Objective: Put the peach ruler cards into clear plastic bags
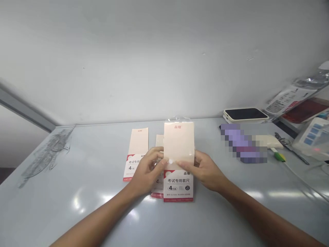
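Both hands hold up a plastic-wrapped packet of an exam ruler set, with a peach card top and a white label with red trim. My left hand grips its left side, and my right hand presses its thumb across the front. A small white round spot shows near my left thumb. Just behind my left hand, a matching packet lies flat on the table. Another packet lies partly under the held one and is mostly hidden by my hands.
A phone in a cream case lies at the table's back right, beside a pixelated object. Scissors, a green-tipped tool, plastic bags and a white device sit further right. Grey marks stain the table's left side.
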`<state>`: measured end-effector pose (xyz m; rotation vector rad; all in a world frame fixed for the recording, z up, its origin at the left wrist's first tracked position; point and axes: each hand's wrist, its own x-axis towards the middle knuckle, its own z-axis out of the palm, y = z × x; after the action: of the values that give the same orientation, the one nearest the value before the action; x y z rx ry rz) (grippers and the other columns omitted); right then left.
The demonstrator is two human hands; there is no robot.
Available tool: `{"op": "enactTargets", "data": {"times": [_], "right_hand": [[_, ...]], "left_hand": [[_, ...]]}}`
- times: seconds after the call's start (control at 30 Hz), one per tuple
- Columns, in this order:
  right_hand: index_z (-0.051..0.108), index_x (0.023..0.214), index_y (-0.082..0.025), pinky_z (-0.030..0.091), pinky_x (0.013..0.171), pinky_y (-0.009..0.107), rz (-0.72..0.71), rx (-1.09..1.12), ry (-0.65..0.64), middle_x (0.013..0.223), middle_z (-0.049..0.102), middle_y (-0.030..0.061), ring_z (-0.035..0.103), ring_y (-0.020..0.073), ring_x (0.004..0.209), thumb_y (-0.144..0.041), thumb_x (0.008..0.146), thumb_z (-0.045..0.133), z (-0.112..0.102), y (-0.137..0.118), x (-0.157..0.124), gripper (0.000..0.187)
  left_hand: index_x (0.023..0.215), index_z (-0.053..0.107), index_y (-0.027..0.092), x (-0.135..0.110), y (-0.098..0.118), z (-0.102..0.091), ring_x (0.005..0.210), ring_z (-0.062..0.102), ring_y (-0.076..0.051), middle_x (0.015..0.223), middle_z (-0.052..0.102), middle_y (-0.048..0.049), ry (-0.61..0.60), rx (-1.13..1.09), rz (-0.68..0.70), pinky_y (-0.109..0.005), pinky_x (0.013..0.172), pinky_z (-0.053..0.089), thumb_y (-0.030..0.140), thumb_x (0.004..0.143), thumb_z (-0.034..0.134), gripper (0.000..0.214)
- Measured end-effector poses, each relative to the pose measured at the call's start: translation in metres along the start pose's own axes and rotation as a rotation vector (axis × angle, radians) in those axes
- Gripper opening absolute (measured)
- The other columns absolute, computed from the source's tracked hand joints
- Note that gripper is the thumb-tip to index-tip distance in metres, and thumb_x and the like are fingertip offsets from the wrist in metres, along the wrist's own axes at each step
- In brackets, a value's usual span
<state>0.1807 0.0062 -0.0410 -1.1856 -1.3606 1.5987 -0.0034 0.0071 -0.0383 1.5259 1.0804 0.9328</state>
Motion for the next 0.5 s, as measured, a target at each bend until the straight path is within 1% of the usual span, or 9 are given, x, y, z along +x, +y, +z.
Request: {"op": "enactTargets", "data": {"times": [0.07, 0.13, 0.23, 0.3, 0.37, 0.4, 0.43, 0.47, 0.5], "right_hand": [[0.056, 0.099, -0.018, 0.051, 0.069, 0.033, -0.001, 0.010, -0.020, 0.093, 0.067, 0.0064, 0.063, 0.0222, 0.086, -0.038, 0.074, 0.059, 0.001, -0.001, 0.001, 0.032], [0.056, 0.095, -0.018, 0.050, 0.067, 0.032, -0.012, -0.027, -0.012, 0.085, 0.068, 0.0056, 0.064, 0.0205, 0.078, -0.040, 0.075, 0.058, -0.002, -0.004, 0.002, 0.030], [0.055, 0.080, -0.017, 0.046, 0.060, 0.030, -0.029, -0.177, 0.097, 0.070, 0.067, 0.0046, 0.063, 0.0177, 0.063, -0.044, 0.075, 0.056, -0.017, -0.012, 0.005, 0.027], [0.054, 0.078, -0.017, 0.044, 0.059, 0.029, -0.026, -0.265, 0.185, 0.072, 0.067, 0.0058, 0.062, 0.0180, 0.063, -0.047, 0.074, 0.055, -0.033, -0.018, 0.007, 0.030], [0.055, 0.083, -0.018, 0.042, 0.058, 0.029, 0.069, -0.407, 0.257, 0.071, 0.067, 0.0050, 0.062, 0.0188, 0.063, -0.050, 0.073, 0.054, -0.051, -0.021, 0.009, 0.033], [0.054, 0.088, -0.019, 0.041, 0.057, 0.029, 0.135, -0.503, 0.279, 0.071, 0.067, 0.0048, 0.061, 0.0193, 0.063, -0.050, 0.073, 0.053, -0.059, -0.021, 0.010, 0.035], [0.052, 0.092, -0.019, 0.041, 0.056, 0.030, 0.216, -0.599, 0.336, 0.069, 0.066, 0.0043, 0.061, 0.0201, 0.063, -0.050, 0.071, 0.054, -0.066, -0.019, 0.012, 0.037], [0.050, 0.097, -0.020, 0.041, 0.056, 0.030, 0.277, -0.715, 0.360, 0.067, 0.065, 0.0039, 0.060, 0.0212, 0.064, -0.050, 0.072, 0.053, -0.071, -0.017, 0.013, 0.040], [0.047, 0.102, -0.019, 0.040, 0.055, 0.031, 0.329, -0.846, 0.396, 0.065, 0.064, 0.0041, 0.060, 0.0226, 0.065, -0.051, 0.072, 0.051, -0.074, -0.014, 0.014, 0.044]], "left_hand": [[0.066, 0.056, 0.018, 0.001, 0.001, 0.000, 0.104, 0.048, -0.019, 0.107, 0.052, -0.0050, 0.048, -0.020, -0.008, -0.031, 0.085, 0.041, 0.031, 0.080, 0.048, 0.021], [0.061, 0.054, 0.018, 0.003, 0.003, -0.003, 0.098, 0.051, -0.018, 0.103, 0.052, -0.0043, 0.106, -0.037, -0.017, -0.030, 0.081, 0.042, 0.032, 0.079, 0.050, 0.023], [0.060, 0.049, 0.017, 0.009, 0.008, -0.019, 0.074, 0.054, -0.013, 0.088, 0.055, -0.0025, 0.171, -0.035, -0.047, -0.026, 0.065, 0.044, 0.036, 0.079, 0.048, 0.026], [0.061, 0.045, 0.018, 0.015, 0.009, -0.039, 0.057, 0.050, -0.011, 0.066, 0.052, 0.0010, 0.184, 0.053, -0.123, -0.024, 0.054, 0.041, 0.040, 0.078, 0.046, 0.028], [0.060, 0.043, 0.019, 0.020, 0.007, -0.064, 0.049, 0.046, -0.010, 0.056, 0.049, 0.0025, 0.187, 0.263, -0.248, -0.022, 0.048, 0.036, 0.044, 0.077, 0.044, 0.031], [0.060, 0.044, 0.019, 0.022, 0.004, -0.076, 0.048, 0.045, -0.011, 0.054, 0.050, 0.0021, 0.220, 0.419, -0.301, -0.022, 0.046, 0.034, 0.045, 0.076, 0.044, 0.031], [0.060, 0.046, 0.019, 0.024, 0.001, -0.087, 0.048, 0.046, -0.012, 0.055, 0.052, 0.0010, 0.235, 0.595, -0.359, -0.023, 0.045, 0.032, 0.047, 0.075, 0.044, 0.032], [0.059, 0.046, 0.019, 0.025, -0.003, -0.097, 0.048, 0.046, -0.013, 0.056, 0.054, -0.0001, 0.225, 0.760, -0.405, -0.023, 0.044, 0.030, 0.048, 0.074, 0.043, 0.033], [0.058, 0.046, 0.020, 0.026, -0.006, -0.104, 0.048, 0.047, -0.014, 0.057, 0.055, -0.0011, 0.173, 0.890, -0.479, -0.023, 0.043, 0.028, 0.049, 0.073, 0.044, 0.033]]}}
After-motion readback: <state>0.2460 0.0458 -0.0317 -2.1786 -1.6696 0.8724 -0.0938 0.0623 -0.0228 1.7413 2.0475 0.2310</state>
